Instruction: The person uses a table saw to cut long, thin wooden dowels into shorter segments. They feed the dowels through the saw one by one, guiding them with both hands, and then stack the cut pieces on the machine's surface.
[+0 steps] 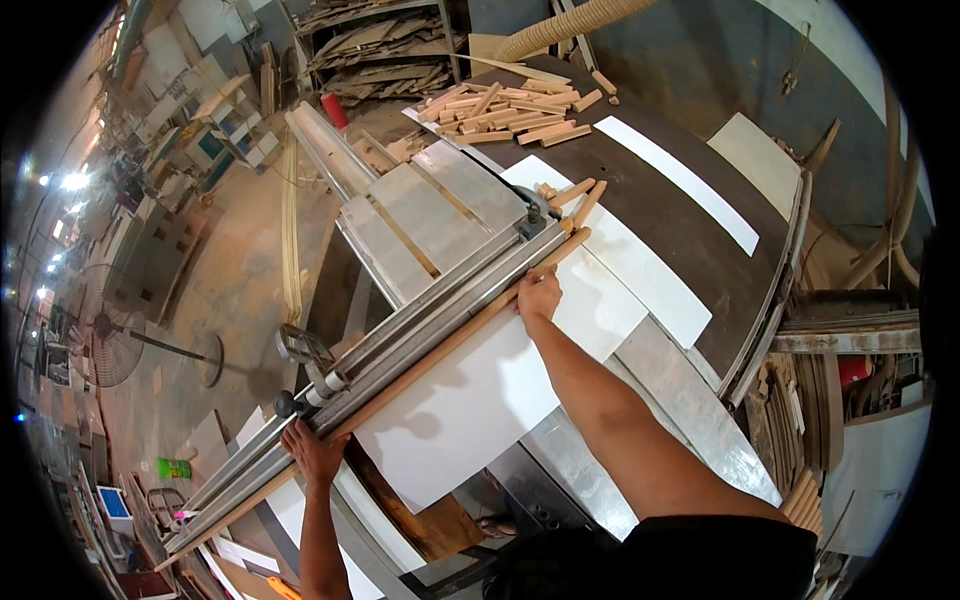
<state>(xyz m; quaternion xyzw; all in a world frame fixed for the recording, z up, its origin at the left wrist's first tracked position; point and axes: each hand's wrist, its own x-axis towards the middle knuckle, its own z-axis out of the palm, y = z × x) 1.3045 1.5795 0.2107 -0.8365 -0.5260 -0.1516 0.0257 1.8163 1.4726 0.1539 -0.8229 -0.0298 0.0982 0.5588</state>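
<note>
Clearly, the dark brown tabletop [650, 200] bears finished-looking work at its far side, while along the metal fence [440, 330] lies 1 long wooden strip [430, 362], apparently still to be divided. The right hand [540, 295] has its fingers clenched around it near the far end; the left hand [315, 455] rests fingers over it, grip unclear. The heap of short wooden pieces [510, 108] suggests many cuts done.
</note>
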